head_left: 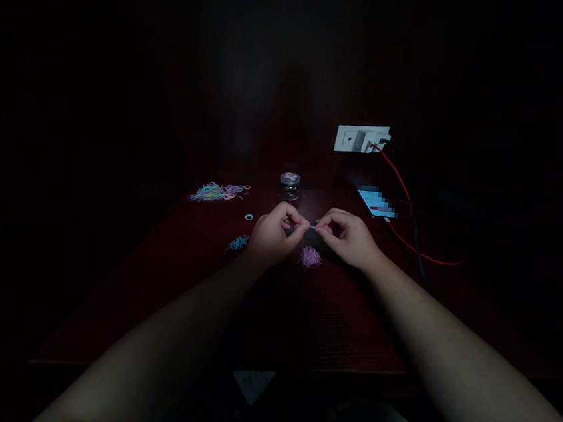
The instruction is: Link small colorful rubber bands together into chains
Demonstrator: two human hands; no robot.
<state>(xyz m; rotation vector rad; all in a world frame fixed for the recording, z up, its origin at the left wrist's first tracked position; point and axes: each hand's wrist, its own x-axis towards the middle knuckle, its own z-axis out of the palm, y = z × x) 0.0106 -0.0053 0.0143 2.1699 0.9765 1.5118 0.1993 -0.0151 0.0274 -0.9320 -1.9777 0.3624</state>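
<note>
My left hand and my right hand meet over the middle of the table, both with pinched fingers. A thin pale elastic band is drawn out between the fingertips of both. Below the band lies a heap of purple elastic bands. Beside my left wrist is a smaller heap of blue elastic bands, partly hidden by that hand. One light blue band lies alone to the left. A bit of green shows behind my right fingers, mostly covered.
A mixed pile of coloured bands lies at the back left. Behind my hands stands a clear lidded jar. At the right, a lit phone joins a red cable from a wall socket. The dark red table is dimly lit.
</note>
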